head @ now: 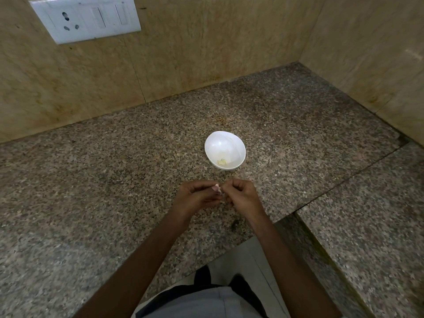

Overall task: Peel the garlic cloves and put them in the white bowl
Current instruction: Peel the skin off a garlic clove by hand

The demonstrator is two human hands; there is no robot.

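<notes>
A small white bowl (225, 149) stands on the granite counter, with a pale peeled piece of garlic (221, 161) lying at its near side. Just in front of the bowl, above the counter, my two hands meet. My left hand (197, 197) pinches a small pinkish-white garlic clove (217, 188) at its fingertips. My right hand (241, 195) has its fingers curled in against the same clove, pinching at its skin. Most of the clove is hidden between the fingers.
The speckled granite counter (114, 180) runs into a corner of tan stone walls. A white switch and socket plate (86, 18) sits on the back wall at upper left. The counter edge steps back at the lower right, with floor below.
</notes>
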